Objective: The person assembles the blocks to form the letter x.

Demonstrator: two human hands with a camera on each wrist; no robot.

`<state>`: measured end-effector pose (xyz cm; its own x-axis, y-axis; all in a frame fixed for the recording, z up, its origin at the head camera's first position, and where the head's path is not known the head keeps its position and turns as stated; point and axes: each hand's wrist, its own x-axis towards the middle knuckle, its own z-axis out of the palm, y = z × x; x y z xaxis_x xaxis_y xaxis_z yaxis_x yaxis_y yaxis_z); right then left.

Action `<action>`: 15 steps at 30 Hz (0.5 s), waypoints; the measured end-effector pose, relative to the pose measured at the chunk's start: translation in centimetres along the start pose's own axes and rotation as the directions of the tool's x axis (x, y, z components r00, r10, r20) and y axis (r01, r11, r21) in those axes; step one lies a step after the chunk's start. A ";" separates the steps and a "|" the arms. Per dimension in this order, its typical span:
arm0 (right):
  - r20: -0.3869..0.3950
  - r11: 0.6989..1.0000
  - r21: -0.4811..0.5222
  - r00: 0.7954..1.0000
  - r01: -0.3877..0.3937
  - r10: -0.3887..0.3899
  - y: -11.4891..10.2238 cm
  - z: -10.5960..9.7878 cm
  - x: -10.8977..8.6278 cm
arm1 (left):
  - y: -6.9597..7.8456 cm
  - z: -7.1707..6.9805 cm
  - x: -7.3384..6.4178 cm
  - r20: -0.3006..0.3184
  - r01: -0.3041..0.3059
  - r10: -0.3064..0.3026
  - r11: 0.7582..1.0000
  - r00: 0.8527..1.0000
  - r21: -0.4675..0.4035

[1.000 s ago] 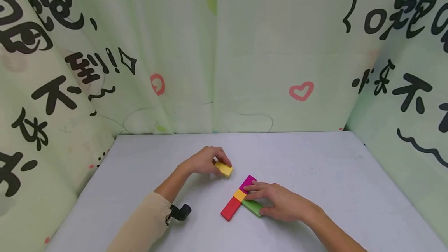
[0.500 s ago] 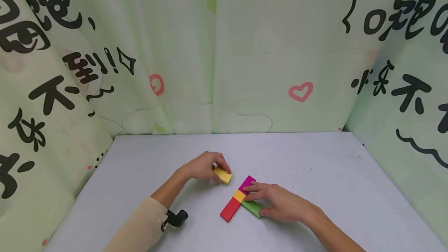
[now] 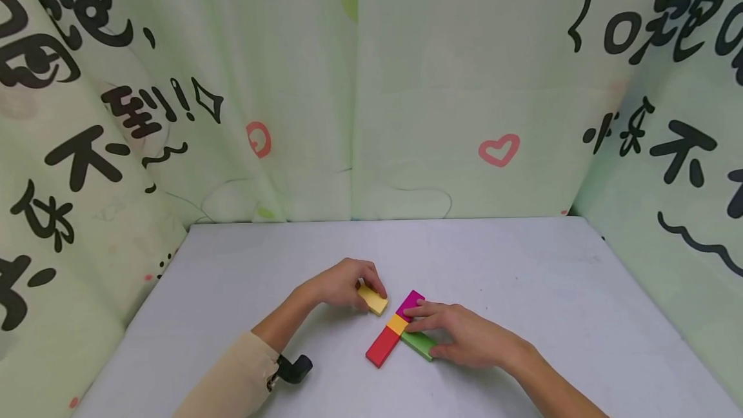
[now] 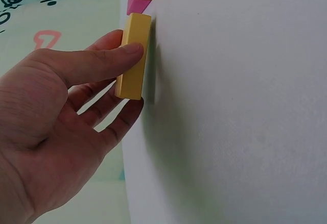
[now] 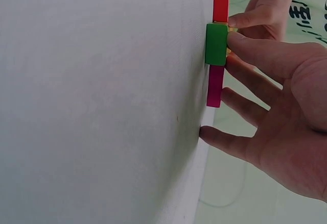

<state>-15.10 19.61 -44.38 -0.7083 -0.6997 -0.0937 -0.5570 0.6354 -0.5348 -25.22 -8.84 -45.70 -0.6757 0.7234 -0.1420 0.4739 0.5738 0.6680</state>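
Note:
My left hand [image 3: 342, 282] pinches a pale yellow block [image 3: 373, 300] between thumb and fingers. In the left wrist view the thumb lies across this yellow block [image 4: 134, 66], above its shadow. Red [image 3: 382, 348], orange-yellow [image 3: 397, 324] and magenta [image 3: 414, 297] blocks form a slanted row on the table. A green block [image 3: 416, 342] branches from the row's middle toward my right hand [image 3: 467, 337]. The right thumb touches the green block's near end, seen in the right wrist view [image 5: 216, 44]; the index finger reaches its other end, and another finger touches the magenta block.
A white table [image 3: 522, 263] carries the blocks. Pale green curtains [image 3: 418, 95] with black characters and red hearts surround it at the back and sides. A black wrist device [image 3: 295, 369] sits at the left sleeve [image 3: 238, 373].
My left hand has brought the yellow block nearer, down toward the magenta end of the row. The right hand and the row of blocks have stayed in place.

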 end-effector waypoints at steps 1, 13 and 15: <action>-0.001 1.000 0.002 1.000 0.001 -0.001 0.0 0.0 0.0 | 0.0 0.1 0.0 0.002 -0.002 0.002 1.000 1.000 0.003; -0.005 1.000 0.008 1.000 -0.002 0.002 0.2 0.1 0.0 | 0.1 0.7 0.0 0.026 -0.018 0.017 1.000 1.000 0.011; -0.007 1.000 0.012 1.000 0.000 0.001 0.2 0.1 0.0 | 0.2 0.8 0.0 0.029 -0.022 0.022 1.000 0.999 0.009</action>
<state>-15.19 19.71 -44.57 -0.7116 -0.6970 -0.0880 -0.5516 0.6319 -0.5445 -24.68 -8.42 -46.15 -0.6484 0.7466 -0.1488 0.4937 0.5612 0.6644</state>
